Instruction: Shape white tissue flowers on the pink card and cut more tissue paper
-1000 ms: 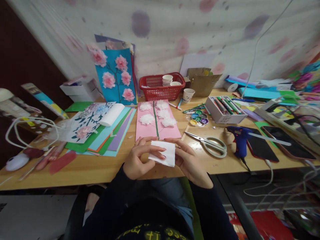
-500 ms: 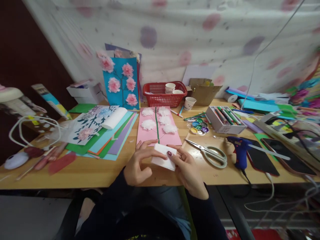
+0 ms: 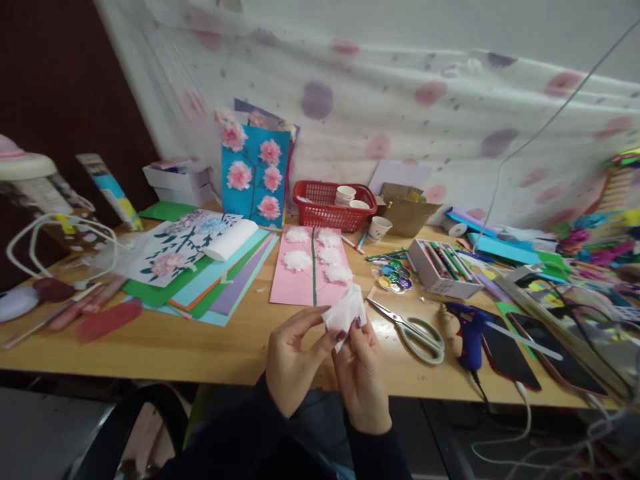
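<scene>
Between my two hands, above the table's front part, is a piece of white tissue paper [image 3: 349, 308], bunched at its lower end. My left hand [image 3: 296, 357] pinches its left side with thumb and fingertips. My right hand [image 3: 363, 373] grips it from below, thumb pressed near the left thumb. Just beyond lies a pink card [image 3: 287, 290] with a green stem and several fluffy white tissue flowers [image 3: 299, 261]. Scissors [image 3: 410, 330] with pale handles rest closed to the right of my right hand.
A blue glue gun [image 3: 470, 337] and phones lie at the right. Behind stand a marker box [image 3: 444, 267], a paint palette [image 3: 391, 276], a paper cup [image 3: 379, 228] and a red basket [image 3: 330, 217]. Coloured paper sheets [image 3: 235, 287] lie left, near a blue card [image 3: 255, 177] with pink flowers.
The tissue was a flat folded square; now it is gathered and crumpled at the bottom. My hands have turned and come closer together. The camera view has shifted slightly.
</scene>
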### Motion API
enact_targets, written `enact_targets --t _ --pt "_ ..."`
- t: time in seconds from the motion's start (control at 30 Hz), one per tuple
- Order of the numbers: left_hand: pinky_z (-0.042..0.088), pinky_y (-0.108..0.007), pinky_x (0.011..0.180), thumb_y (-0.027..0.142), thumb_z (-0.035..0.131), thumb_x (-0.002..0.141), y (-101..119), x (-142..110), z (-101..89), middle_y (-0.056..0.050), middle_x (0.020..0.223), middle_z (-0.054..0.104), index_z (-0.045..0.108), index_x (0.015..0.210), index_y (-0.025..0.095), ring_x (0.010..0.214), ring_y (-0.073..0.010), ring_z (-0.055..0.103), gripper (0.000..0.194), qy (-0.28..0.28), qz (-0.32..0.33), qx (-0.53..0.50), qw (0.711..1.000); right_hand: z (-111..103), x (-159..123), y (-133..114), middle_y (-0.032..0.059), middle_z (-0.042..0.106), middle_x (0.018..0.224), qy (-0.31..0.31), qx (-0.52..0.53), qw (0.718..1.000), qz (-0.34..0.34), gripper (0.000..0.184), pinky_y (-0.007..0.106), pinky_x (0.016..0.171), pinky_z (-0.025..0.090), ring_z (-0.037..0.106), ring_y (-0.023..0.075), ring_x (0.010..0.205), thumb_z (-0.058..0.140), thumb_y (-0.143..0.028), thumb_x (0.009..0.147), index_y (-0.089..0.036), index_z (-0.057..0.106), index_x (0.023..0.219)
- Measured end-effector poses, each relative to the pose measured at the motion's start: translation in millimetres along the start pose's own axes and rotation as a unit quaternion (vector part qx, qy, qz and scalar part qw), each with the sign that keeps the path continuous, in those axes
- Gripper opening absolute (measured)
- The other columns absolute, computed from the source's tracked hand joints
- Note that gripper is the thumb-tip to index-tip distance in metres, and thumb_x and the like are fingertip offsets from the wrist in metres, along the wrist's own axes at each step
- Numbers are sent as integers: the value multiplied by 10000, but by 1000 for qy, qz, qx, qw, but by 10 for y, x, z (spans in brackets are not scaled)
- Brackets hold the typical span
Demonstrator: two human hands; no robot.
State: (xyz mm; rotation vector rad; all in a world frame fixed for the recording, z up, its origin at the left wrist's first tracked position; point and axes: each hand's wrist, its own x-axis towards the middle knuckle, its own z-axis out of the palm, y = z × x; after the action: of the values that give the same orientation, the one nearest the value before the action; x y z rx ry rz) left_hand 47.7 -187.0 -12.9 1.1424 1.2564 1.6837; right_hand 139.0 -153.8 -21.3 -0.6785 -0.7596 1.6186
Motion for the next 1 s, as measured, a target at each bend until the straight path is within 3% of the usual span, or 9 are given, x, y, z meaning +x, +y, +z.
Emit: enact_targets --t 0.1,0.2,0.37,0.5,0.7,0.77,0.87,0.93,1.0 --pt "515 -316 850 279 672 757 -5 1 -26 -72 1023 708 730 948 190 962 -246 645 218 18 13 31 999 -25 -13 19 24 649 1054 -22 16 1000 7 323 331 939 448 597 169 1003 638 -297 770 -294 589 1089" --pt "517 -339 864 257 651 776 2 26 -87 -55 925 732 746 863 209 903 -231 669 137 33 77 94 992 -135 23 -5 32 648 1002 -60 -2 998 -19 324 346 889 459 601 187 945 674 -359 744 -283 605 1051" --pt "486 -407 946 164 646 764 65 64 -173 -22 784 741 728 790 213 719 -174 686 99 16 214 206 955 -329 85 -83 45 628 912 -96 -174 961 -190 431 338 754 469 588 207 854 685 -490 710 -246 607 1056" --pt "506 -412 925 118 661 712 129 33 -159 -9 703 726 700 722 177 628 -149 672 71 8 243 222 944 -341 49 -40 28 621 824 -21 -306 893 -328 175 300 708 466 595 177 805 531 -372 866 -214 607 865" --pt "552 -348 839 215 664 721 133 -35 -128 -14 696 732 700 676 193 813 -220 701 62 -6 111 196 974 -288 -1 57 -13 543 604 149 -425 823 -346 272 261 516 407 518 138 532 426 -388 910 -200 527 742" --pt "567 -323 783 253 657 735 98 -36 -140 -29 716 735 703 684 188 875 -238 692 94 -6 68 181 981 -273 5 57 -6 540 602 159 -436 824 -325 302 272 524 412 525 145 537 395 -411 916 -196 521 745" --pt "571 -302 733 271 637 764 51 -16 -174 -40 731 734 698 704 175 789 -215 700 129 -16 50 164 985 -265 21 29 20 566 663 144 -402 857 -289 345 281 513 419 548 156 558 299 -411 943 -188 528 813" --pt "563 -308 769 264 637 772 40 8 -205 -36 747 735 695 721 177 758 -195 697 116 -20 84 168 982 -281 25 -17 39 582 731 92 -372 874 -300 342 287 522 434 575 167 608 262 -396 951 -187 533 932" --pt "539 -333 848 238 641 774 50 36 -240 -25 749 733 690 732 185 750 -178 693 84 -17 145 190 971 -311 21 -98 64 593 832 -9 -366 865 -343 283 317 589 468 601 194 728 337 -388 933 -200 510 1056"
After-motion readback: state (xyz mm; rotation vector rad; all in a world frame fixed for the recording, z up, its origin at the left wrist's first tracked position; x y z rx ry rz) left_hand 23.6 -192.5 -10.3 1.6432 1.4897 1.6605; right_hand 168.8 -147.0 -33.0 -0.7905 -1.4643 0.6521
